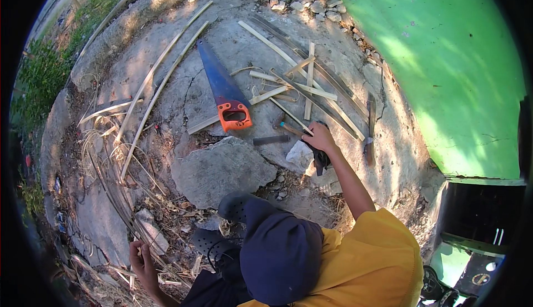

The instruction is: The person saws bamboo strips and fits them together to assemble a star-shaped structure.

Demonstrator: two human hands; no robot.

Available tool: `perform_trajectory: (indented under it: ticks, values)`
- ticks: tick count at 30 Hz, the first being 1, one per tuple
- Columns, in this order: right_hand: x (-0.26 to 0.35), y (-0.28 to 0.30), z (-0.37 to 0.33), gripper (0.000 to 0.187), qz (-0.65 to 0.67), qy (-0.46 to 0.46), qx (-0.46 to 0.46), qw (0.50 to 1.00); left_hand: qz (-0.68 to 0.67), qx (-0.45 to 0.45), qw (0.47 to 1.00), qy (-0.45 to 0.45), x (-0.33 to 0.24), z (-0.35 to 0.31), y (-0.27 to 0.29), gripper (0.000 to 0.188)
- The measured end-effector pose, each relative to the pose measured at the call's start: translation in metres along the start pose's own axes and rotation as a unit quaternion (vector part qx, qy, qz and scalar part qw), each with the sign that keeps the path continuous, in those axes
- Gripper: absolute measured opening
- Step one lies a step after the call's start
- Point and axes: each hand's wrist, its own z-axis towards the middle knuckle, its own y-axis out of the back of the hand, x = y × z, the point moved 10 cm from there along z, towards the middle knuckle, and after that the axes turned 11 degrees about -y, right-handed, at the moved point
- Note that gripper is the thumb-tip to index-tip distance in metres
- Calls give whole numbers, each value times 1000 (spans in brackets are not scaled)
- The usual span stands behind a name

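Observation:
My right hand point(320, 137) reaches over a black, soft-looking thing point(320, 160) beside a white stone point(300, 155). Its fingers are closed where a thin pale strip point(288, 113) ends; what they grip is partly hidden. A small tool with a turquoise band on its handle point(290, 128) lies just left of that hand, near a short dark bar point(271, 140). At the lower left, my left hand point(142, 260) is curled next to long thin bamboo-like strips point(114, 201); whether it holds one is unclear. A handsaw point(222, 85) with an orange handle lies farther off.
Several pale split strips point(319, 90) lie crossed on the concrete ground. Two long strips point(164, 68) lie left of the saw. A large flat stone point(222, 172) sits before my feet. A long-bladed tool point(370, 132) lies at right, near a green wall point(444, 73).

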Motion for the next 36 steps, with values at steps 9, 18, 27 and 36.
perform_trajectory:
  ticks: [9,18,27,36]
  values:
    - [30,-7,13,55,44,53,120,990,45,-3,999,1,-16,3,5,16]
    - [-37,88,84,81,-68,-50,-287,954,67,34,997,0,-11,-1,0,15]
    - [-25,112,104,33,80,-1,-244,966,50,34,998,34,-10,-8,7,15]
    - [-74,93,165,39,108,-3,-6,994,30,77,996,43,-10,2,-12,13]
